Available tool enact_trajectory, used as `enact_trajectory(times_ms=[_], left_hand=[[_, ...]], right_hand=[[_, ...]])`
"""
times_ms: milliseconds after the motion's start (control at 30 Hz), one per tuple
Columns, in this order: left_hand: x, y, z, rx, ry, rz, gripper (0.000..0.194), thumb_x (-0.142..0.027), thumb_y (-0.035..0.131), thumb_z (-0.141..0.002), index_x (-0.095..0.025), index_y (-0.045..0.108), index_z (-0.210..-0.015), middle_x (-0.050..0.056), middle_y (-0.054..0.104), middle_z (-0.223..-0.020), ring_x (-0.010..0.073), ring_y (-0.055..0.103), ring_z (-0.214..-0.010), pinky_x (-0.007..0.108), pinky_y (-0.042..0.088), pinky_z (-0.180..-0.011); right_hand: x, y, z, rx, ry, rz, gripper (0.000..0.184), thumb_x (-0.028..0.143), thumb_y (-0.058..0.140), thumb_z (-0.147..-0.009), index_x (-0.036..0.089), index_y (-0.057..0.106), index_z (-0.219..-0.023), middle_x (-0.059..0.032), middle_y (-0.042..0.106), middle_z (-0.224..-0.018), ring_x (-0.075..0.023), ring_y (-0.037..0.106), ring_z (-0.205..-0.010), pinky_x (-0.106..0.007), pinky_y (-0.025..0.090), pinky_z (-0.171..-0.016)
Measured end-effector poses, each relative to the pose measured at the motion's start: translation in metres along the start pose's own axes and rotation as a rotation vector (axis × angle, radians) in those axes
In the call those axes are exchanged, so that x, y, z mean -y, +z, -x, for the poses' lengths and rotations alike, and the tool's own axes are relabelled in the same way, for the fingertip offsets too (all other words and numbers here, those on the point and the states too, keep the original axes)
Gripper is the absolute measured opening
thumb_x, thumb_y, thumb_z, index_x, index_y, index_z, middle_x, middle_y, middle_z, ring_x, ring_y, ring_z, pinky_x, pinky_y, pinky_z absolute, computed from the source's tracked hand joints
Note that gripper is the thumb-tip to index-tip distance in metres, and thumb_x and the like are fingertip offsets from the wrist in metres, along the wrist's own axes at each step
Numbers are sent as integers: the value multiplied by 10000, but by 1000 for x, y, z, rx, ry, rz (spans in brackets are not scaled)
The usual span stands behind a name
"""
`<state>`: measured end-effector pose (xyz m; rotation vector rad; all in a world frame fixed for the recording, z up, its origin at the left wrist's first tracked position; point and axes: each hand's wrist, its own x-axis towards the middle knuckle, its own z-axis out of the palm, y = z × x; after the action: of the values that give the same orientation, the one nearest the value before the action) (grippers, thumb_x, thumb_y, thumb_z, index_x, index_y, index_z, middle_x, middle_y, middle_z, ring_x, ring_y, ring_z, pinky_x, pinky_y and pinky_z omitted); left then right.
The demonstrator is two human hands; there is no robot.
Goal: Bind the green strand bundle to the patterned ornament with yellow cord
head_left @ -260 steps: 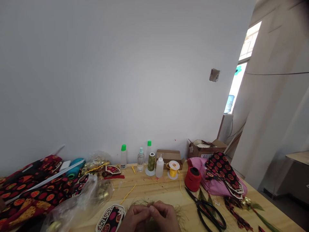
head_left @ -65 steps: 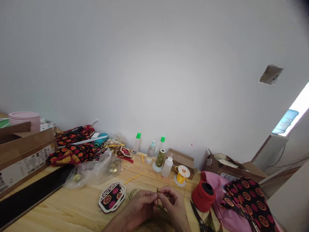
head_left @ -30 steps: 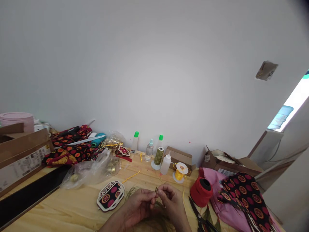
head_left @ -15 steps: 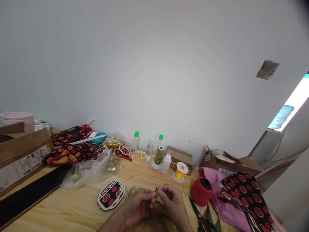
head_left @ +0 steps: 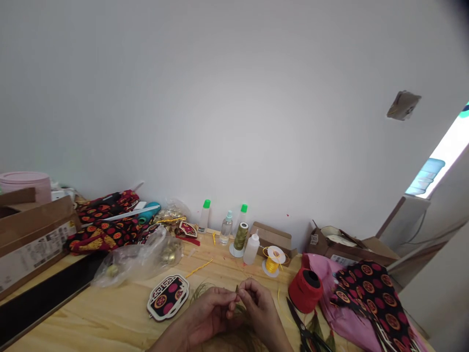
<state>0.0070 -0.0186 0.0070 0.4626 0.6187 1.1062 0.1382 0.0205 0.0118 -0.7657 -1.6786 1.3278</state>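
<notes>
My left hand (head_left: 212,313) and my right hand (head_left: 258,305) meet low in the middle of the view, fingertips pinched together on a small bundle of olive-green fibres (head_left: 238,292). More of the same thin green strands (head_left: 200,291) spread on the wooden table (head_left: 110,318) beneath and behind the hands. A patterned black, red and white patch (head_left: 167,302) lies just left of my left hand. A red thread spool (head_left: 306,290) stands to the right of my right hand.
Black scissors (head_left: 304,332) lie at the lower right. Small bottles (head_left: 226,228), an olive thread cone (head_left: 240,238) and a yellow cord reel (head_left: 273,261) line the wall. A clear bag (head_left: 139,261), patterned fabric (head_left: 106,227), cardboard boxes (head_left: 32,234) and pink cloth (head_left: 330,288) surround the work area.
Over several seconds the view swung left and the hands rose into it. In the last second the hands stay pinched on the green fibres, almost unmoved.
</notes>
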Motion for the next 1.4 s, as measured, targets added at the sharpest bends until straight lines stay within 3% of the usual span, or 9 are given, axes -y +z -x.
enact_trajectory(times_ms=[200, 533, 1100, 1400], left_hand=[[-1, 0, 0, -5, -5, 11, 131, -115, 569, -655, -83, 625, -541, -8, 538, -458, 63, 432, -418, 378, 406, -730], [-1, 0, 0, -33, -26, 70, 120, -111, 575, -650, -85, 625, -544, -12, 546, -472, 59, 444, -417, 403, 403, -757], [-1, 1, 0, -39, -35, 43, 115, -116, 585, -644, -90, 630, -541, -13, 549, -462, 58, 440, -413, 393, 399, -760], [1, 0, -2, -23, 65, -20, 80, -125, 576, -675, -82, 638, -649, 0, 557, -512, 70, 468, -468, 339, 414, -690]], right_hand=[[-1, 1, 1, -2, -26, 8, 221, 349, 489, -735, 150, 502, -639, 22, 481, -577, -109, 459, -569, -200, 359, -537], [7, 1, 0, -31, 35, 0, 180, 318, 567, -676, 140, 554, -651, -10, 554, -578, -134, 516, -561, -223, 381, -530], [-2, 2, 0, -2, -52, 37, 166, 286, 489, -743, 155, 507, -643, 21, 489, -586, -106, 459, -569, -199, 362, -538], [3, -1, 0, -81, 4, 100, 215, 330, 503, -723, 135, 554, -649, -5, 526, -600, -128, 481, -580, -217, 366, -533]])
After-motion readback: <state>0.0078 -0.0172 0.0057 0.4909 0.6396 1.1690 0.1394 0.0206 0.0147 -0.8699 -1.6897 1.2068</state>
